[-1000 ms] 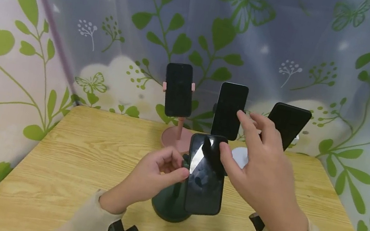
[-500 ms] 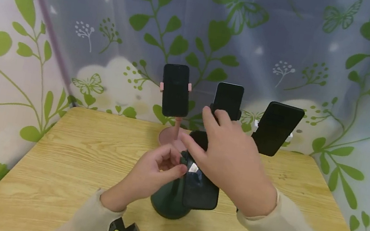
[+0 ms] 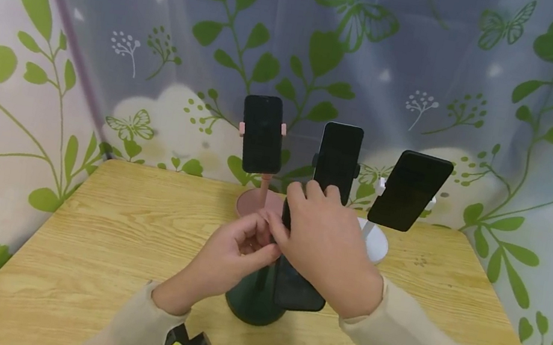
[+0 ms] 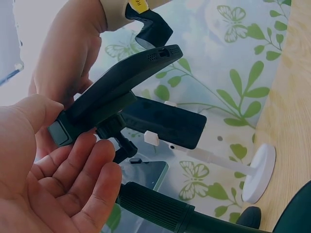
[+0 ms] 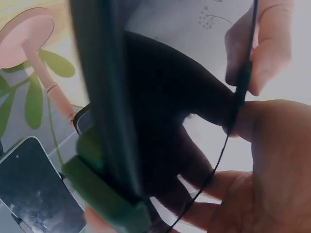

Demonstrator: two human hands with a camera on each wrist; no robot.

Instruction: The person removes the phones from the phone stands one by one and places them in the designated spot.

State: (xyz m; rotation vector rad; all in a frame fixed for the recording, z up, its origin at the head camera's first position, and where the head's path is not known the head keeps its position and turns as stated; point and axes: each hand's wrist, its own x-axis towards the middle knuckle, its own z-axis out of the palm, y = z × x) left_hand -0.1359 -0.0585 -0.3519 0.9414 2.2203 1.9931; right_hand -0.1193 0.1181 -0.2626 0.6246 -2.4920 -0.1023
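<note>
The near phone (image 3: 297, 289) sits in the green clamp (image 4: 60, 130) of the green stand (image 3: 250, 308), raised above the desk (image 3: 118, 268). It lies under the right fingers and palm, just to the right of the left fingertips.

Finger state: the left hand (image 3: 235, 257) pinches the clamp end, thumb above and fingers below. The right hand (image 3: 325, 245) lies across the upper part of the phone, fingers bent; whether they grip the phone or only touch it cannot be told.

Recommended method, by judgement: the step appears to be two-handed work at the clamp, though seating and freeing cannot be told apart. Brace the clamp end with the left fingers so that the joint behind it does not turn. Apply right-hand force evenly along the phone, in line with the clamp's opening. Avoid pressing on one end, which could twist the phone or tip the stand. Leave clearance from the rear phone (image 3: 339, 152), seen just beyond the right fingertips.

Orientation: the long axis runs from beneath the right fingers toward the person, below the palm. The end with the charging port (image 4: 164, 52) points toward the person, away from the left fingers. The screen faces up toward the right palm; the back faces the clamp.
</note>
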